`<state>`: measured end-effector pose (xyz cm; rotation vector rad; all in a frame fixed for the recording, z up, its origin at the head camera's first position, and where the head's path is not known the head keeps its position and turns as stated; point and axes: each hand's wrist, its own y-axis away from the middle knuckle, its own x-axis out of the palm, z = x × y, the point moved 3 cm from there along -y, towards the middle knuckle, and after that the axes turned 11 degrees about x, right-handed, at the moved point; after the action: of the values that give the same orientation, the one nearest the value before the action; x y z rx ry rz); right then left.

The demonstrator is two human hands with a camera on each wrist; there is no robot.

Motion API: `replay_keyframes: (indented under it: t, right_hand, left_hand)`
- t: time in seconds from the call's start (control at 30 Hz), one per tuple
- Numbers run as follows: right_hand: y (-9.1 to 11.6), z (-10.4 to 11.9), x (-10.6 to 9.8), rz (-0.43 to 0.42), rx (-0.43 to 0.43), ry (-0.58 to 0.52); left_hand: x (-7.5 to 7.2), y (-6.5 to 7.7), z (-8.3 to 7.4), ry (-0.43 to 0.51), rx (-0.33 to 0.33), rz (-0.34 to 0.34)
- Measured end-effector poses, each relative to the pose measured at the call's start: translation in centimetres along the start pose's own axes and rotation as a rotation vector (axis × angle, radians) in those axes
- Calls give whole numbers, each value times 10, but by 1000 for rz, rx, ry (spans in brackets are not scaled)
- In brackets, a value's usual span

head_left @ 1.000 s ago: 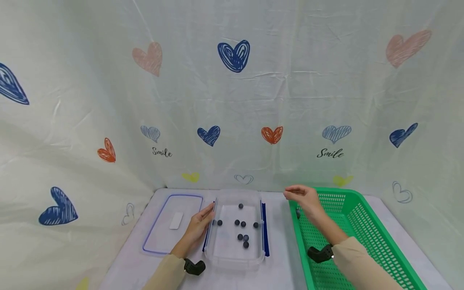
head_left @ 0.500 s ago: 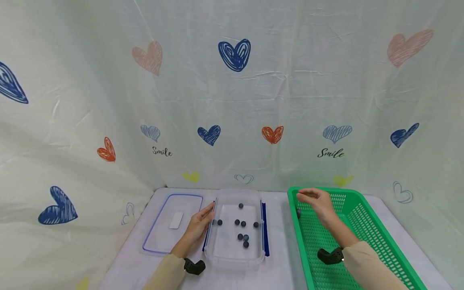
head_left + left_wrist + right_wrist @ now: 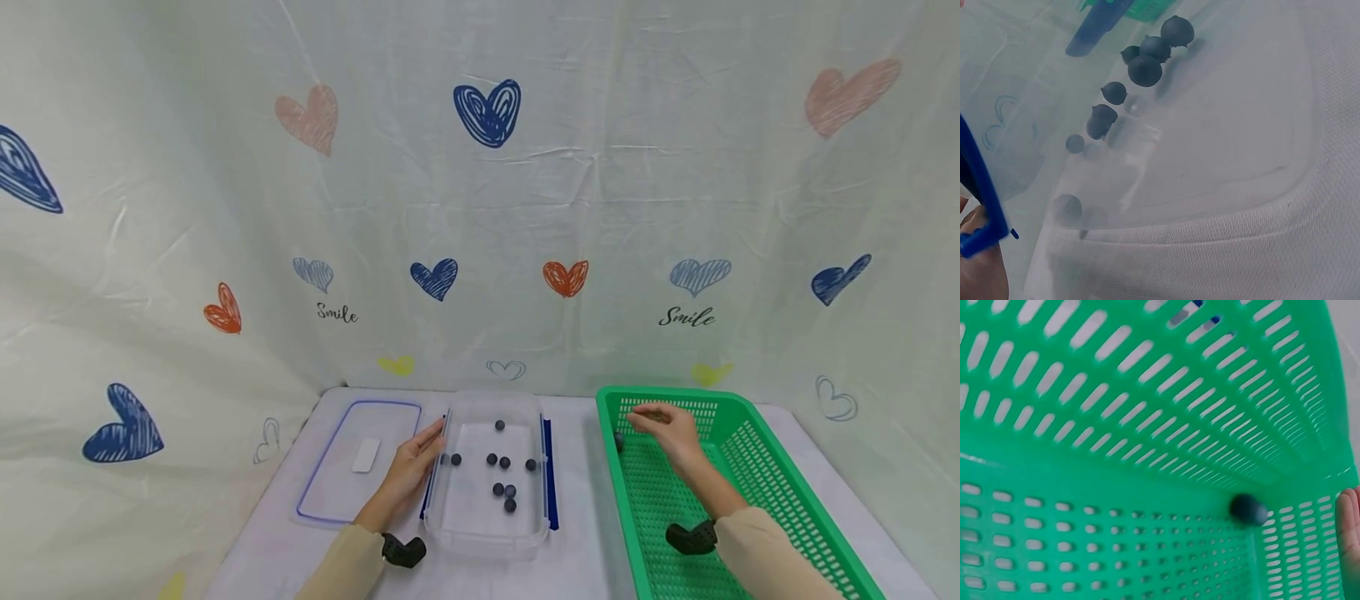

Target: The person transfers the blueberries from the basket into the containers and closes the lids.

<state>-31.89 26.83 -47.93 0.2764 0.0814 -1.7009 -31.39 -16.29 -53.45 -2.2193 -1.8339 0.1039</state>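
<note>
A clear plastic box (image 3: 487, 537) with blue side clips stands mid-table, several dark blueberries (image 3: 505, 462) scattered on its floor. My left hand (image 3: 408, 467) rests along the box's left side, its fingers straight against the wall. In the left wrist view, part of that hand shows at the lower left behind a blue clip (image 3: 988, 187). Over the far end of a green basket (image 3: 622, 533) is my right hand (image 3: 671, 429), fingers extended with nothing visible in them. One blueberry (image 3: 1247, 510) lies in the basket's far left corner, close by the right hand.
A clear lid (image 3: 322, 492) with a blue rim lies flat left of the box, a white label on it. The white cloth-covered table (image 3: 577, 500) ends at a hanging curtain (image 3: 487, 208) printed with hearts.
My right hand has moved right and down, from the basket's left rim to over its inside. The left hand, the box and the blueberries stay in place.
</note>
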Motion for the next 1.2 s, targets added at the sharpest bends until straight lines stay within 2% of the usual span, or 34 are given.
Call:
replay_keyframes:
  t: [0.13,0.5,0.7,0.97,1.2]
  right_hand:
    - [-2,-7,-1,-14,17,5]
    - [-6,-26,2,-59,6,145]
    - [-10,-36,2,-77,3,186]
    - [-8,-42,7,-61,6,226]
    - [-9,-49,11,-55,3,231]
  left_hand:
    - [0,0,-1,-14,-3,2]
    - [3,-1,-3,20,-2,-10]
    - [3,-2,-1,15,-2,-15]
    - [2,-1,0,-14,-1,-3]
    - [2,0,-2,0,-4,-19]
